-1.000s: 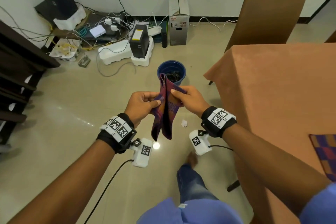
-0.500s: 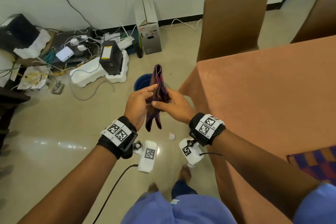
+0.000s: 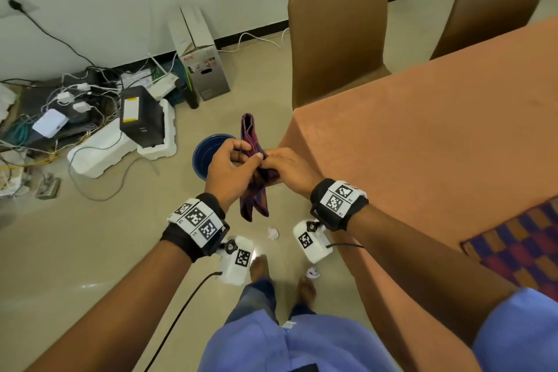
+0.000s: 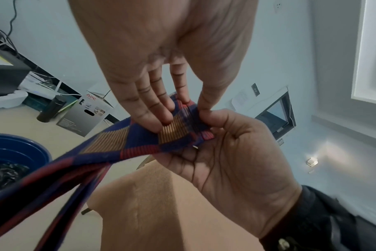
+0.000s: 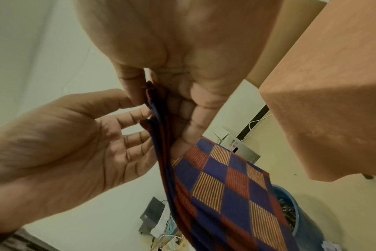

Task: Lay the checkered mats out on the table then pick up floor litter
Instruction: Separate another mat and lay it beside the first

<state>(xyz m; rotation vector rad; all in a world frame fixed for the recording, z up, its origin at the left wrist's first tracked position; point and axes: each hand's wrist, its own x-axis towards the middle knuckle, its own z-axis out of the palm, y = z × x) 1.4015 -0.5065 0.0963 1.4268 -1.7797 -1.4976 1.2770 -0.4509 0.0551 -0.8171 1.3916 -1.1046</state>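
Left hand: the left hand [image 3: 230, 167] has thumb and curled fingers pinching the bundle's upper edge; the left wrist view shows its fingers [image 4: 159, 108] pressed onto the weave.
Right hand: the right hand [image 3: 290, 168] meets it from 3 o'clock, thumb and fingers closed on the same edge.
Held thing: a folded bundle of checkered woven mats in blue, red and tan [image 3: 253, 172] stands near upright between both hands, in the air above the floor, just off the surface's corner.
Wrist views only: the right wrist view shows several layers stacked edge-on and one full checkered face [image 5: 230, 185]; the head view shows only a narrow fold.
Head view only: a second checkered mat [image 3: 519, 246] lies flat on the orange-clothed surface [image 3: 422, 145] at 4 o'clock, reaching its near edge.
Litter: a crumpled white paper scrap [image 3: 272, 233] lies on the beige tiled floor [image 3: 90, 235] below the hands; a smaller pale scrap [image 3: 312, 273] lies beside the person's bare feet.
Bin: a round blue bin [image 3: 203, 157] stands at 9 o'clock of the hands, partly hidden behind the left one.
Edges: the surface's corner sits just right of the right hand, its cloth hanging down.
Open room: bare floor spreads toward 8 o'clock; two brown chairs [image 3: 338, 36] line the surface's far side, and a tangle of cables and boxes [image 3: 90, 112] fills 10 o'clock.
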